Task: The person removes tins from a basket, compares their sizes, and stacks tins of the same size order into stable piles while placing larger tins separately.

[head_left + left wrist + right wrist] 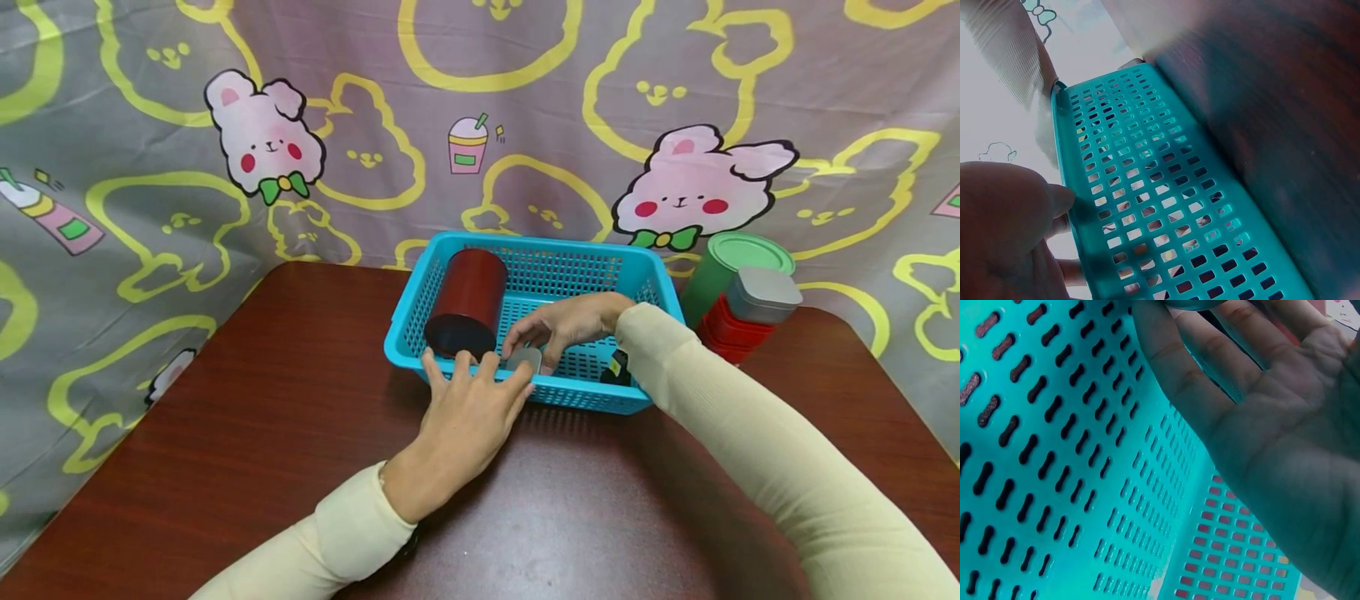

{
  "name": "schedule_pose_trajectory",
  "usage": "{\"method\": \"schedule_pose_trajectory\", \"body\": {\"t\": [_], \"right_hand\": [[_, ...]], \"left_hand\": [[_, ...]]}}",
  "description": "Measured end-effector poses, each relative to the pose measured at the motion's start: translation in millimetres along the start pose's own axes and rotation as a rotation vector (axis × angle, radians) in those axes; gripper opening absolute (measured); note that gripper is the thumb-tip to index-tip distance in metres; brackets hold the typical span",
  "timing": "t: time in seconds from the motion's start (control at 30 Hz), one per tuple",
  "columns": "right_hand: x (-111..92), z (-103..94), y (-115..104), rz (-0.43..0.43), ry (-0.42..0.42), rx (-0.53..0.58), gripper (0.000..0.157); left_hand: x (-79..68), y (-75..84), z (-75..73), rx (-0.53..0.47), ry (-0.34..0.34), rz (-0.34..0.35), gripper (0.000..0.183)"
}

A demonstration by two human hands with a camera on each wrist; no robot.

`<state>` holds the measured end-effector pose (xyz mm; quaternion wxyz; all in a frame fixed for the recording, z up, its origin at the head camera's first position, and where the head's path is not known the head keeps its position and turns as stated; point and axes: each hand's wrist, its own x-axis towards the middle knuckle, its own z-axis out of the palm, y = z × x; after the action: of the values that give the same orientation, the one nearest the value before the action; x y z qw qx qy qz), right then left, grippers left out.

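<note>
A blue plastic basket point(645, 400) with a grid of holes stands on the table. My right hand point(573, 325) reaches into it, fingers bent down around a small grey-topped object point(525, 360). In the right wrist view, the fingers point(1216, 350) bend around that object's edge at the top; most of it is hidden. My left hand point(468, 417) lies over the basket's front rim with its fingers spread, close to the grey-topped object. The thumb point(1060, 199) touches the rim in the left wrist view. A dark red canister point(472, 292) lies on its side in the basket, left of my right hand.
A small black object with a yellow mark point(618, 367) sits in the basket's right front corner. Right of the basket stand a green lidded canister point(708, 271) and a red container with a grey lid point(738, 329). A patterned curtain point(367, 108) hangs behind the brown table point(247, 400).
</note>
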<state>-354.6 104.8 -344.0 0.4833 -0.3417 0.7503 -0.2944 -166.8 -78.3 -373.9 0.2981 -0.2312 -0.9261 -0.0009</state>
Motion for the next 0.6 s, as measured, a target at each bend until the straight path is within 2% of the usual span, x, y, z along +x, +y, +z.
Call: {"method": "schedule_pose_trajectory", "body": {"t": [0.23,0.4,0.6], "right_hand": [[-2.7,0.2,-1.5,0.000,0.037,0.003,0.057],[-9.9,-1.8,-3.1,-0.057,0.082,0.032,0.055],[-27.6,-5.7,-5.3,-0.127,0.238,0.065,0.054]], "left_hand": [[-0.1,0.2,0.6,0.016,0.038,0.005,0.019],[-0.6,0.0,1.8,0.031,0.061,0.009,0.019],[-0.2,0.7,2.3,0.033,0.066,0.007,0.020]]}}
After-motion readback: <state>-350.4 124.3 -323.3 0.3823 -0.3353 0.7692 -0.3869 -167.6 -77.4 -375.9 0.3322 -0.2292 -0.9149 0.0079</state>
